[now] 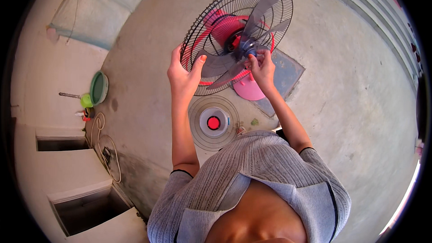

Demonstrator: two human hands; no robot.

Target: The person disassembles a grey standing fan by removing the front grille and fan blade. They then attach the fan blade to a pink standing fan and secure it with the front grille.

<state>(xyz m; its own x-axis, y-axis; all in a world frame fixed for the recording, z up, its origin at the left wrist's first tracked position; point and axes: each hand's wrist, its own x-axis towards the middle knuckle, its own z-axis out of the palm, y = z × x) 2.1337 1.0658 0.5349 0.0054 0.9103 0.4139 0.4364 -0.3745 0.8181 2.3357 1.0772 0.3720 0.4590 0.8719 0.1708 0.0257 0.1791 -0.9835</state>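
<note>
A pink and black pedestal fan stands before me, its round pink base (249, 90) on the floor. My left hand (182, 73) is closed round the left rim of the black wire rear guard (193, 36), thumb on the inner side. Inside the guard sit the grey, see-through fan blades (258, 13), uncovered in front. The fingers of my right hand (263, 68) are pinched on the hub knob (251, 50) at the middle of the blades. Below the fan, a separate round wire front guard (198, 138) lies with a white ring and red centre.
Under the fan's base is a grey-blue square slab (288, 74) in the concrete floor. A green basin (99, 88) leans at the left wall, near a light green dipper (86, 101) and a coiled hose (118, 164). Steps (373, 9) rise at the far right.
</note>
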